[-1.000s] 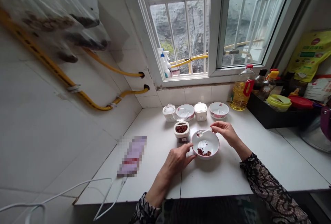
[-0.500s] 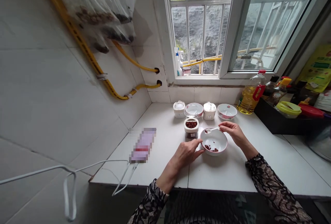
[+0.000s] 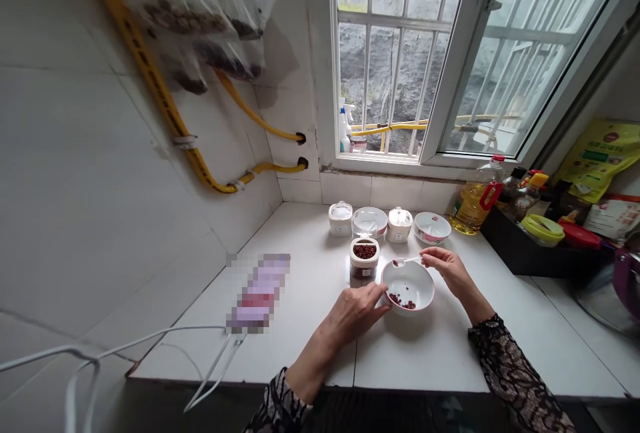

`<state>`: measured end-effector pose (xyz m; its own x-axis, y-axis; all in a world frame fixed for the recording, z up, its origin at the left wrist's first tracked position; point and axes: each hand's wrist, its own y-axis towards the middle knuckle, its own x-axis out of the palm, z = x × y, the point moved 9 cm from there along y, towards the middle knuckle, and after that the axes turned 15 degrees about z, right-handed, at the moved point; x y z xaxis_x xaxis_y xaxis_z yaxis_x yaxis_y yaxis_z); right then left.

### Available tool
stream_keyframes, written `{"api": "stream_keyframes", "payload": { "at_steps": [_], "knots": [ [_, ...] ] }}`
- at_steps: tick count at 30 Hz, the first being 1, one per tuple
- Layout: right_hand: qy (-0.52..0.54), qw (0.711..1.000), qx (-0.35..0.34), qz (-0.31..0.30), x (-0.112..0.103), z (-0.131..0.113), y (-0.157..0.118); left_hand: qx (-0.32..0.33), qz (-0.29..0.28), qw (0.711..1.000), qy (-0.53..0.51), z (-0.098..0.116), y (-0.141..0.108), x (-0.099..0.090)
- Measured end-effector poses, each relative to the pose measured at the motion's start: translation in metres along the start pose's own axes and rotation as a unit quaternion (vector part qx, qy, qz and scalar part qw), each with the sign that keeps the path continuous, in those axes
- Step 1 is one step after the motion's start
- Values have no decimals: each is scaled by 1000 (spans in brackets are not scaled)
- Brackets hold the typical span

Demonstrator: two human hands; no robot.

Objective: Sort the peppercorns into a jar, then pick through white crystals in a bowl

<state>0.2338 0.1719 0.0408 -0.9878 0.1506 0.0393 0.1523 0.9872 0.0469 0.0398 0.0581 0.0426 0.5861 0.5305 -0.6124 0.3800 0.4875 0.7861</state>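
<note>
A white bowl with a pink rim stands on the counter, with some small dark reddish-brown pieces in its lower left part. My left hand steadies the bowl at its left rim, thumb and fingers closed against it. Between the thumb and fingertips of my right hand is the handle of a small white spoon. The spoon's head is over the far part of the bowl and carries a few dark bits. Just left of the bowl is a square seasoning jar, its lid raised, full of similar dark pieces.
Two white lidded jars and two patterned bowls line the back. An oil bottle stands by a black box of condiments at right. A blurred purple item and white wire are at left.
The whole view has shifted and tilted slightly as my head moved. Both hands keep their holds on the bowl and the spoon, with the spoon still over the bowl's far side.
</note>
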Motion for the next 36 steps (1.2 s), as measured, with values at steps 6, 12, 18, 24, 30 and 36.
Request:
{"api": "stream_keyframes", "payload": {
  "at_steps": [6, 12, 18, 24, 30, 36],
  "knots": [
    [6, 997, -77, 15, 23, -21, 6, 0, 6, 1000, -8, -1, -2, 0],
    [-97, 933, -345, 35, 65, -70, -19, 0, 9, 1000, 3, -2, -3, 2],
    [-205, 778, -594, 14, 92, -89, -74, 5, 14, 1000, 8, -2, -4, 2],
    [-166, 831, -527, 71, 55, -103, -58, 12, 21, 1000, -2, 0, -1, -3],
    [-248, 887, -387, -53, 38, -72, -28, 14, 11, 1000, -7, 2, 0, -7],
    [-361, 846, -373, -124, 57, -46, -40, 2, -1, 1000, -22, 0, -2, -6]
  ]
}}
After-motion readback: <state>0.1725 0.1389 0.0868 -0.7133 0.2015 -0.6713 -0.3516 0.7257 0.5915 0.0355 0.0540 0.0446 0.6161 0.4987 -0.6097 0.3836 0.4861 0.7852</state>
